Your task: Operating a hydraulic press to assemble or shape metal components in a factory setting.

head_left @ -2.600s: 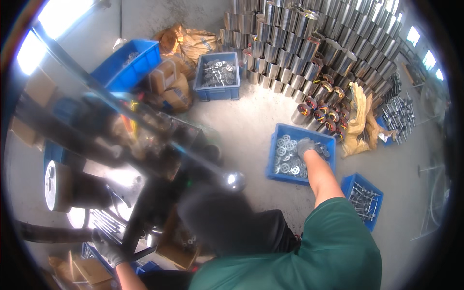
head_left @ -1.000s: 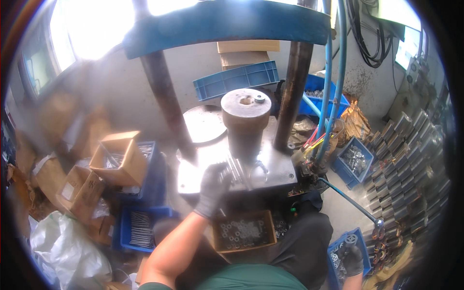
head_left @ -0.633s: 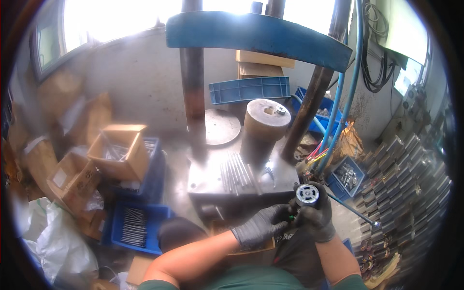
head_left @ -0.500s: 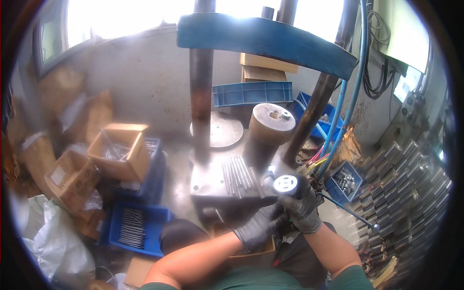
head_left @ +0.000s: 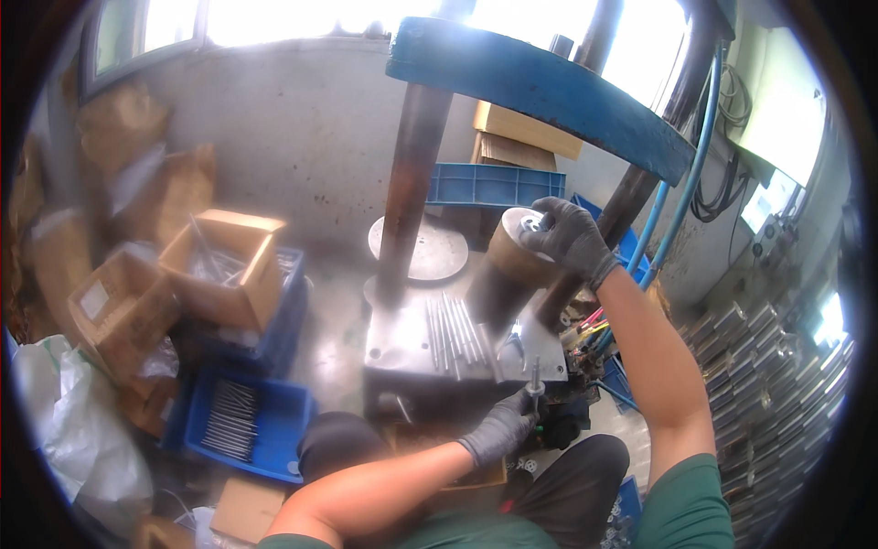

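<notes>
My left hand (head_left: 501, 428), in a dark glove, is closed around the lower part of an upright metal shaft (head_left: 536, 377) with a wider collar, near the front edge of the machine bed. My right hand (head_left: 574, 240), gloved too, reaches up to the top of a thick metal cylinder (head_left: 512, 265). Its thumb and fingers close on a small metal ring (head_left: 530, 224) there; they partly cover it, and whether it touches the cylinder top I cannot tell. Several metal rods (head_left: 453, 334) lie side by side on the bed, left of the cylinder.
A blue press crossbeam (head_left: 540, 91) spans steel columns (head_left: 412, 183) above the bed (head_left: 393, 339). Pliers (head_left: 515, 340) rest near the cylinder. To the left stand cardboard boxes (head_left: 229, 297) and a blue tray (head_left: 297, 412) of rods. Stacked metal bars (head_left: 759, 412) fill the right side.
My right hand has moved from beside my left hand up to the cylinder top and the small ring. The round pale disc with holes is out of sight. The view has shifted.
</notes>
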Demonstrator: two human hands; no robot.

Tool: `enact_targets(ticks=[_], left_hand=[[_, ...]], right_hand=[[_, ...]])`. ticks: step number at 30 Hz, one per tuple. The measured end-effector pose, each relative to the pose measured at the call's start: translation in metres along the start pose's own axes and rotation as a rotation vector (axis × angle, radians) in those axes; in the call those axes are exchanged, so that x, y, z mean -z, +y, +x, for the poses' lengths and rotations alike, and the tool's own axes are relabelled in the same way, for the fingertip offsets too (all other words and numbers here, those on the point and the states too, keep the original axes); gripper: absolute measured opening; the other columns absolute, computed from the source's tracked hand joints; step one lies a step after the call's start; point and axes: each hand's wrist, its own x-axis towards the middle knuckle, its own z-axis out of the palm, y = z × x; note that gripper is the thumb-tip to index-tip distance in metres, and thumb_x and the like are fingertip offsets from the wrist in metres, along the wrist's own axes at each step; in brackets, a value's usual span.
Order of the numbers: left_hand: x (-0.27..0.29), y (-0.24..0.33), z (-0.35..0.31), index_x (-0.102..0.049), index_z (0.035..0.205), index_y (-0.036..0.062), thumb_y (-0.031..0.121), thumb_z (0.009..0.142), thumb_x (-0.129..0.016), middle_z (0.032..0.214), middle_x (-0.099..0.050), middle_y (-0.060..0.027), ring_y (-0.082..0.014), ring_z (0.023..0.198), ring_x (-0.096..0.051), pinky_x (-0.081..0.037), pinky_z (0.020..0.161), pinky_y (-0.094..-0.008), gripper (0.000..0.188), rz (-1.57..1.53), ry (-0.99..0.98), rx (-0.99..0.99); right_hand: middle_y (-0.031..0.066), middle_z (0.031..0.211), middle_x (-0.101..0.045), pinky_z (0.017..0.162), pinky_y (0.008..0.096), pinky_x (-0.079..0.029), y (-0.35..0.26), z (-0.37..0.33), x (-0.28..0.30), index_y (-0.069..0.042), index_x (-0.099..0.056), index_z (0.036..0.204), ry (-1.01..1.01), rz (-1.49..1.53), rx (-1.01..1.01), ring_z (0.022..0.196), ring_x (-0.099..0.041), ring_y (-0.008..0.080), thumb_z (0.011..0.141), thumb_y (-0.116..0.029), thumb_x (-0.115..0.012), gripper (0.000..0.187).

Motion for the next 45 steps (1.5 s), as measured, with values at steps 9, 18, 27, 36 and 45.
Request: enact_targets(ticks=[9,18,27,36,45], left_hand=[[-0.013,-0.026,-0.008,-0.061,0.121,0.0050,0.012,0.101,-0.059,0.099,-0.068,-0.0088,-0.0196,0.089,-0.067,-0.058,0.080,-0.0342,0.021,-0.350,-0.018,0.368],[-0.015,-0.041,-0.008,-0.063,0.113,-0.0012,0.012,0.104,-0.055,0.105,-0.073,-0.0172,-0.0293,0.091,-0.073,-0.063,0.078,-0.0409,0.018,-0.403,0.014,0.570],[-0.008,-0.069,0.001,-0.059,0.116,-0.0031,0.010,0.103,-0.057,0.106,-0.070,-0.0202,-0.0340,0.091,-0.073,-0.065,0.074,-0.0466,0.019,-0.472,0.044,0.569],[0.000,-0.078,0.024,-0.056,0.118,-0.0027,0.013,0.105,-0.055,0.103,-0.070,-0.0202,-0.0312,0.087,-0.073,-0.065,0.074,-0.0468,0.020,-0.423,0.060,0.511],[0.015,-0.066,0.035,-0.056,0.117,-0.0025,0.011,0.105,-0.056,0.098,-0.070,-0.0190,-0.0294,0.082,-0.072,-0.063,0.074,-0.0424,0.018,-0.409,0.200,0.402]], right_hand=[[0.0159,0.104,-0.075,0.090,0.0349,-0.056,0.049,0.012,0.013,-0.004,-0.075,0.116,-0.149,-0.218,-0.046,0.096,-0.073,0.0267,0.094,-0.024,-0.071,0.030],[0.0105,0.096,-0.076,0.082,0.0327,-0.058,0.123,-0.066,-0.016,0.001,-0.074,0.109,0.273,0.167,-0.186,0.086,-0.071,0.0189,0.086,-0.009,-0.075,0.025],[0.0135,0.096,-0.075,0.087,0.0353,-0.057,0.192,-0.164,-0.128,-0.003,-0.073,0.109,-0.138,0.064,-0.356,0.092,-0.073,0.0268,0.081,-0.010,-0.078,0.029],[0.0094,0.112,-0.073,0.091,0.0306,-0.056,0.152,-0.126,-0.074,-0.002,-0.070,0.117,0.439,0.466,-0.182,0.103,-0.069,0.0175,0.094,0.002,-0.067,0.024],[0.0132,0.121,-0.070,0.096,0.0330,-0.055,0.032,-0.044,-0.031,0.001,-0.069,0.124,0.242,0.462,0.118,0.110,-0.068,0.0227,0.088,-0.020,-0.081,0.043]])
